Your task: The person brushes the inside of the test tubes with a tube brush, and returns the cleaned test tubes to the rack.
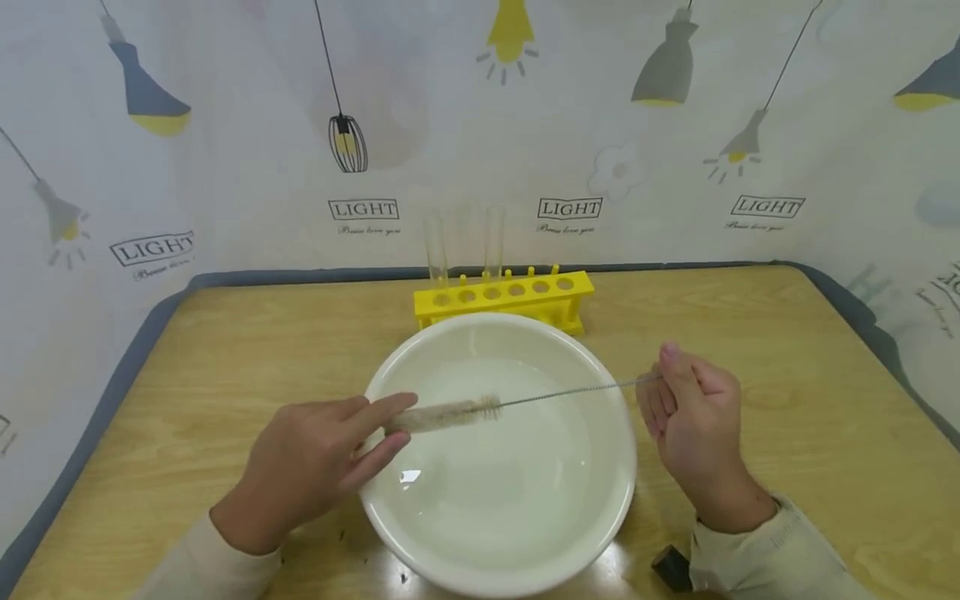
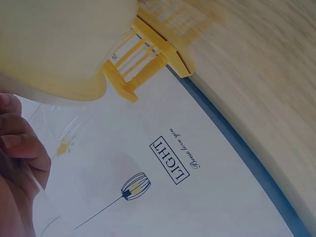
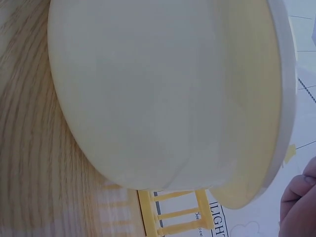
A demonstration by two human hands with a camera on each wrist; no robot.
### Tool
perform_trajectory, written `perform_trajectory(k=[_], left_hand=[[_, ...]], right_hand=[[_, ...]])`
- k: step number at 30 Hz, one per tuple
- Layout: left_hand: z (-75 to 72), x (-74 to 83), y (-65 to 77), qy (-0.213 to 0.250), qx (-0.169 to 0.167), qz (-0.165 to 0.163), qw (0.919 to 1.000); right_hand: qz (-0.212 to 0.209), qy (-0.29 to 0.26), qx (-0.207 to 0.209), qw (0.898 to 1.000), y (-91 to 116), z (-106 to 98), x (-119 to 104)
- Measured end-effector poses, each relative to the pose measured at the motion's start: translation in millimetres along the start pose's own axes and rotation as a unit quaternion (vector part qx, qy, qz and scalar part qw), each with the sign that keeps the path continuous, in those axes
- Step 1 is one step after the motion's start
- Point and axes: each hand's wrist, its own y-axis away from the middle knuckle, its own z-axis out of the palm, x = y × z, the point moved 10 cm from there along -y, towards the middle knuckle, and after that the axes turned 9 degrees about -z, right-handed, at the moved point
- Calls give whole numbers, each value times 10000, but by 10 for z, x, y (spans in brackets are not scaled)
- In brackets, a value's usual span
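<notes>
Over the white basin, my left hand pinches a clear test tube between thumb and fingers. The tube lies nearly level, its mouth toward the right. Inside it sits the bristle head of a test tube brush, with some bristles showing at the mouth. The brush's twisted wire handle runs right across the basin to my right hand, whose curled fingers and thumb grip its end. In the right wrist view, part of the right hand shows beside the basin's rim.
Behind the basin stands a yellow test tube rack with two clear test tubes upright in it. A small black object lies by the right sleeve. A printed sheet hangs behind the wooden table.
</notes>
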Motion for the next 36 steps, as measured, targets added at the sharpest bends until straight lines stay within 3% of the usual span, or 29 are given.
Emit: perform_trajectory(k=[22,29,36], left_hand=[[25,-67,41,-100,17,-30,9999],[17,-81,17,-157,-13,5,9999],[23,-71,33,-144,48,40,9999]], right_hand=[[153,134,152,9997,9,-34,30],[13,109,106,9999,-15,-29,14],[176,65,214,9996,10,-56,31]])
